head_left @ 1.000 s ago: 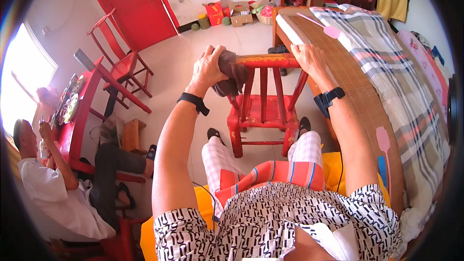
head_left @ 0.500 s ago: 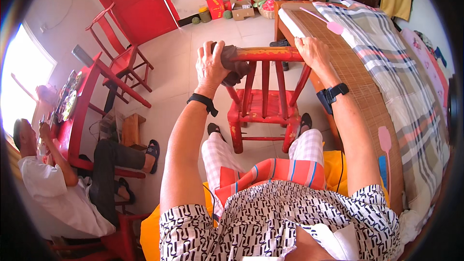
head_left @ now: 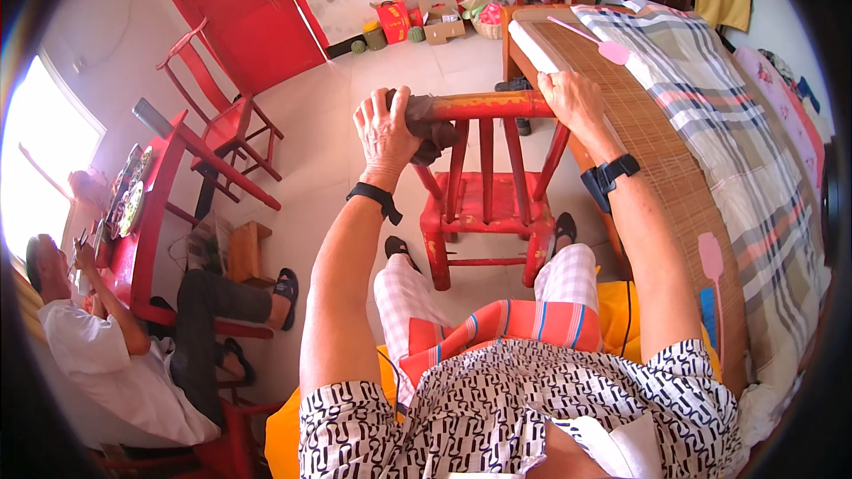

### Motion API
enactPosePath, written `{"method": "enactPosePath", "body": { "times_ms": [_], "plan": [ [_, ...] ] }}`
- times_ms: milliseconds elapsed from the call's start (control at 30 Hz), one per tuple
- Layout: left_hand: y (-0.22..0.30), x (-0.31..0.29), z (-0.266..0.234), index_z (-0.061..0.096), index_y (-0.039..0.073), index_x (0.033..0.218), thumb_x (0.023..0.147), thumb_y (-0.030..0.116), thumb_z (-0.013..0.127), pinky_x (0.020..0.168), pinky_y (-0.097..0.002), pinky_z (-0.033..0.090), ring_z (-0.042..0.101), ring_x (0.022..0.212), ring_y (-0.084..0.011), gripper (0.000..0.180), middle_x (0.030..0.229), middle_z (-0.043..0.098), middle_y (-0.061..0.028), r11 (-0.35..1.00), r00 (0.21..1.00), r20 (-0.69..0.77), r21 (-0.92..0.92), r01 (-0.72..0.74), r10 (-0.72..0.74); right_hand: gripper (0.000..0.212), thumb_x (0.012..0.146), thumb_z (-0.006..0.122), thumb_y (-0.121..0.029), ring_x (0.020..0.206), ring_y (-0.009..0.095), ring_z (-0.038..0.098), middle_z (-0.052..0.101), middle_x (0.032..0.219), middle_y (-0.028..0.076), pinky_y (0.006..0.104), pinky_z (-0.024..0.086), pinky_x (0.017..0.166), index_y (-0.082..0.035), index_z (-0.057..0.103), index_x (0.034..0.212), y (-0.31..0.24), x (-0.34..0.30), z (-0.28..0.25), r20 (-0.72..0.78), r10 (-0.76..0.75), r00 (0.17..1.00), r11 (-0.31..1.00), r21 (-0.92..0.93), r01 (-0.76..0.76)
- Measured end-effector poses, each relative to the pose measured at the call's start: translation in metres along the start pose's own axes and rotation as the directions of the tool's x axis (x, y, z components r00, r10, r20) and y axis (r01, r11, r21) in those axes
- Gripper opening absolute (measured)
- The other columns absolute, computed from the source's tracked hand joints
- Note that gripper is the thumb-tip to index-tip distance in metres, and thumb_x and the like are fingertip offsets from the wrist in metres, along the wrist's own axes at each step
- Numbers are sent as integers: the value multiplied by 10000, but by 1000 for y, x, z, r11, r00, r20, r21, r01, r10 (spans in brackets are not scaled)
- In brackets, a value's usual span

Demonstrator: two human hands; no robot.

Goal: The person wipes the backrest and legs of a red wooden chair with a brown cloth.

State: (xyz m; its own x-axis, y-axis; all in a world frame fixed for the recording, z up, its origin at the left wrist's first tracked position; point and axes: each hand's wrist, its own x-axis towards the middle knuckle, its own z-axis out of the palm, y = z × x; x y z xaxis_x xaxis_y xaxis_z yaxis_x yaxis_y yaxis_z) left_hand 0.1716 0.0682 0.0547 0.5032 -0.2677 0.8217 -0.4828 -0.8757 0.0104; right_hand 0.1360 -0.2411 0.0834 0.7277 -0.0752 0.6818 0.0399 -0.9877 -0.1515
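Wiping step: left hand [head_left: 383,131], fingers closed, presses a dark cloth [head_left: 432,128] on the red chair [head_left: 484,204] top rail; right hand [head_left: 575,99] grips the rail. Next stroke requires steady bracing.

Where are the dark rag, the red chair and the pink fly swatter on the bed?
dark rag [head_left: 432,129], head view, on its bunched middle.
red chair [head_left: 486,204], head view, on its seat.
pink fly swatter [head_left: 614,52], head view, on its flat head.

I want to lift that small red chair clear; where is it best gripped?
Probably the top rail of the red chair, from above near both ends: it is a round horizontal bar, where the left hand and right hand already sit.
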Motion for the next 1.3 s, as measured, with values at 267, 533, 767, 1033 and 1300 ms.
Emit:
{"method": "enactPosePath", "body": {
  "times_ms": [267,533,767,1033,1300],
  "plan": [
    [2,17,-21,561,140,1134,566,326,858,849,-497,455,538,1009,-382,667,1073,501,-150,995,970,225,-59,-86,97,473,931,485,-358,615,381,665,651,658,218,486,527,599,-25,700,673,-4,-2,2,-13,11,1000,999,42,-10],
    [74,44,-9,472,139,1245,520,326,893,786,-506,526,584,1006,-408,860,1124,494,-168,931,862,397,-307,-197,314,500,954,467,-378,650,393,675,665,697,230,497,540,597,-20,705,700,9,-8,2,19,2,1000,998,-63,0],
    [114,53,8,454,137,1264,495,399,914,739,-543,521,619,942,-434,934,1111,507,-196,942,854,454,-318,-110,253,461,954,505,-372,656,397,672,665,703,222,497,530,584,-18,709,740,1,-9,1,26,-33,999,998,-60,34],
    [115,48,10,451,159,1258,527,337,891,774,-538,504,605,964,-440,871,1119,499,-194,947,864,452,-312,-79,221,457,955,508,-366,663,399,671,665,718,234,501,527,598,-16,719,750,6,-7,6,30,-48,998,998,-47,49],
    [88,40,-6,446,168,1268,565,280,869,780,-537,508,604,996,-416,828,1146,483,-170,938,869,408,-311,-155,279,476,960,484,-361,677,418,664,660,723,243,513,524,608,-3,706,738,-5,-7,-5,77,-61,995,998,7,60]
  ]
}}
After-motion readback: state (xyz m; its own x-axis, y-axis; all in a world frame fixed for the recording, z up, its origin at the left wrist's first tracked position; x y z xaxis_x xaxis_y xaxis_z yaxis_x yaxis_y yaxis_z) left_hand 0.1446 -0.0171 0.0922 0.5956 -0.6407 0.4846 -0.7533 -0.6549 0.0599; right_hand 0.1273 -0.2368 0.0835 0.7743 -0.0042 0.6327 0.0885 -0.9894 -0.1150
